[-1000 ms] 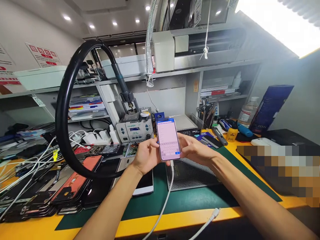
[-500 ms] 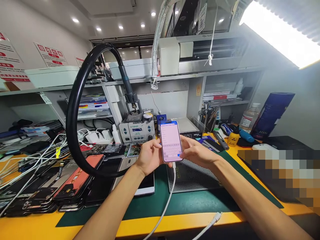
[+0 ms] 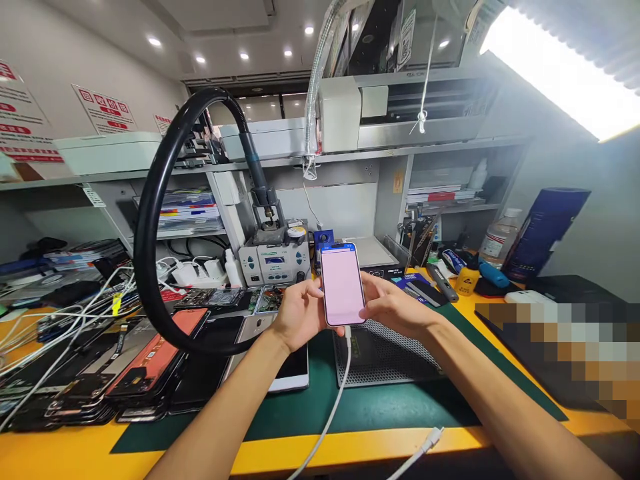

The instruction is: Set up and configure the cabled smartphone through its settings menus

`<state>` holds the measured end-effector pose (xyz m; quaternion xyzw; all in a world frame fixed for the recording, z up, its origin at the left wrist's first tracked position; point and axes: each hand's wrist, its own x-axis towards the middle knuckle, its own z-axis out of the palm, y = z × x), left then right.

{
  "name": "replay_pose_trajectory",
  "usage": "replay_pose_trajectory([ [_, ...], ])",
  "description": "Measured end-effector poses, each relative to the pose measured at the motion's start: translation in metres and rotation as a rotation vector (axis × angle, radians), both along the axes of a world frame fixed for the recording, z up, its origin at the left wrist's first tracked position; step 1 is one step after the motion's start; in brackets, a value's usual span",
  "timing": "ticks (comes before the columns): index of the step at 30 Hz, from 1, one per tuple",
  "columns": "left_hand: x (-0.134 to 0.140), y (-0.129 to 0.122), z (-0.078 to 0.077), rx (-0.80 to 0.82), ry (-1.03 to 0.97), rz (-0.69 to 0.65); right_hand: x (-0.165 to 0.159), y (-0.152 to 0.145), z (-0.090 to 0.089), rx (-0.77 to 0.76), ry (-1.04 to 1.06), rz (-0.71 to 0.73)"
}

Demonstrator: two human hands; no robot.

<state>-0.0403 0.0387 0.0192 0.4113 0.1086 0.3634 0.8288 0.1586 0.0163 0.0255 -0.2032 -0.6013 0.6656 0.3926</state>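
Observation:
A smartphone (image 3: 343, 280) is held upright above the bench, its screen lit and nearly blank under a blue top bar. My left hand (image 3: 303, 313) grips its left side, with the thumb along the edge and the other fingers mostly hidden behind. On the right side, my right hand (image 3: 393, 303) also holds the phone, its thumb at the screen's lower right corner. A white charging cable (image 3: 343, 373) is plugged into the phone's bottom edge and runs down toward me. Below and behind the phone lies a dark perforated metal plate (image 3: 395, 363) on the green mat (image 3: 370, 410).
Stacks of phone screens and parts (image 3: 150, 367) cover the left side. A thick black hose (image 3: 145, 233) loops up from the hot air station (image 3: 275, 263). Another white cable end (image 3: 433, 438) lies at the front edge. Bottles (image 3: 500, 233) and tools stand at right.
The on-screen keyboard and text lines have gone from the phone's display, leaving a nearly blank page. Both hands keep the same hold on the phone.

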Motion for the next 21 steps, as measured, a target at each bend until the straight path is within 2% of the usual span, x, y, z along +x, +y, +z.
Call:
replay_pose_trajectory([
  [8,0.0001,0.0011,-0.0034,0.029,0.015,0.022,-0.0006,-0.0011,0.0008,-0.018,-0.029,-0.048],
  [15,0.0006,0.0043,-0.0083,0.063,0.03,0.041,-0.0014,-0.0021,0.0001,0.047,-0.091,-0.049],
  [21,0.0016,0.0037,-0.0078,0.061,0.029,0.023,-0.0026,-0.0023,-0.0019,0.035,-0.105,-0.133],
])
